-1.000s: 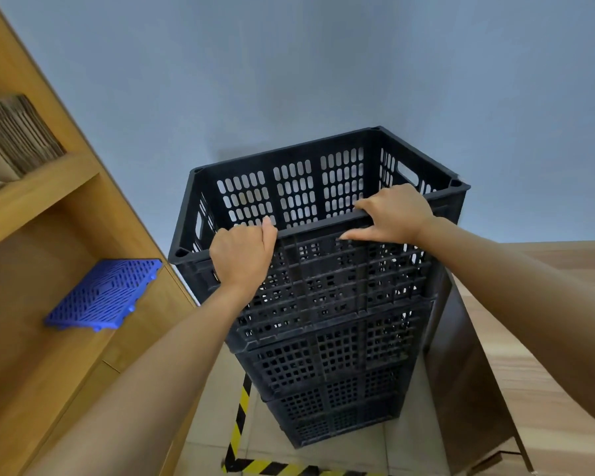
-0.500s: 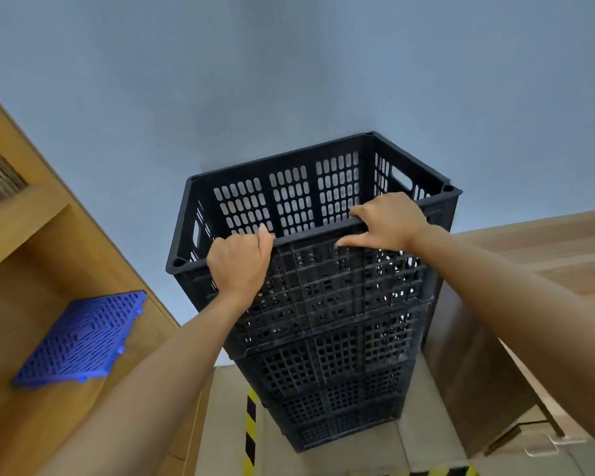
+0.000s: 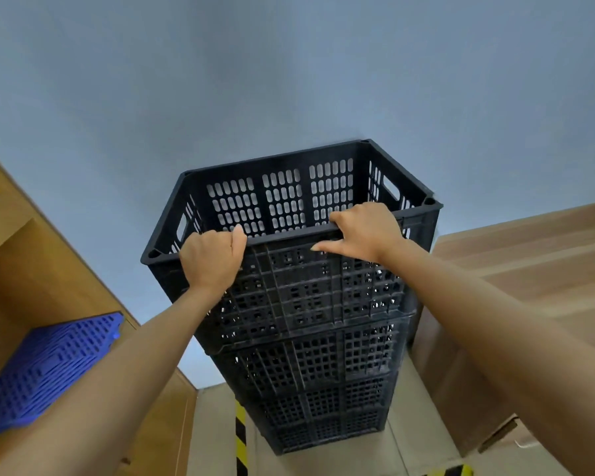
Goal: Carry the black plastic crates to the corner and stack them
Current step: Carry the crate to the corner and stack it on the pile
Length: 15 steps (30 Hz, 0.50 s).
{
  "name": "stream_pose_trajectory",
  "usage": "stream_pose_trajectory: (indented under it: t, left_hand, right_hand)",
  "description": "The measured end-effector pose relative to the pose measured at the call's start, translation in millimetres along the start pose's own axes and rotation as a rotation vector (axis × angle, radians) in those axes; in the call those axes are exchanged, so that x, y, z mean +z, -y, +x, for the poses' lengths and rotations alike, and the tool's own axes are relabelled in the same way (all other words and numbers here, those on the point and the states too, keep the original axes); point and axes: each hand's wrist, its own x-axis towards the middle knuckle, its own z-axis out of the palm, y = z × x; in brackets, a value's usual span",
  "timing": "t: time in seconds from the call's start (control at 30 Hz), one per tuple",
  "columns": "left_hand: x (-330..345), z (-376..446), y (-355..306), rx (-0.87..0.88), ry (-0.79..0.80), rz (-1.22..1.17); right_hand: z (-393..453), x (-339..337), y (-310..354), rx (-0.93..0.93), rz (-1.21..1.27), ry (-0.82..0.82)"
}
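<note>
A tall stack of black perforated plastic crates (image 3: 310, 369) stands on the floor against the grey-blue wall, between a shelf and a wooden cabinet. The top crate (image 3: 289, 201) is open and nothing shows inside it. My left hand (image 3: 213, 261) grips the near rim of the top crate at its left part, fingers curled over the edge. On the same rim further right, my right hand (image 3: 364, 231) rests with its fingers hooked over the edge and its thumb against the crate's outer wall.
A wooden shelf unit (image 3: 24, 269) stands on the left with a blue plastic grid panel (image 3: 49, 369) on it. A wooden cabinet (image 3: 516, 290) stands close on the right of the stack. Yellow-black tape (image 3: 241, 438) runs along the floor beside the stack's base.
Both hands keep their hold on the top crate's near rim. The view has tilted up and swung slightly right, so the stack sits lower in frame and the shelf has slid left.
</note>
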Motion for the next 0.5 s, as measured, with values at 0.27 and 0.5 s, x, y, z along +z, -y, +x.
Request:
stream_pose_trajectory:
  t: [0.27,0.5]
  left_hand:
    - [10,10,22,0.029,-0.017,0.003]
    - [8,8,11,-0.003,-0.074,-0.017]
  right_hand:
    - [10,0,12,0.003,-0.032,0.003]
    - [14,2,5,-0.043,-0.061,-0.004]
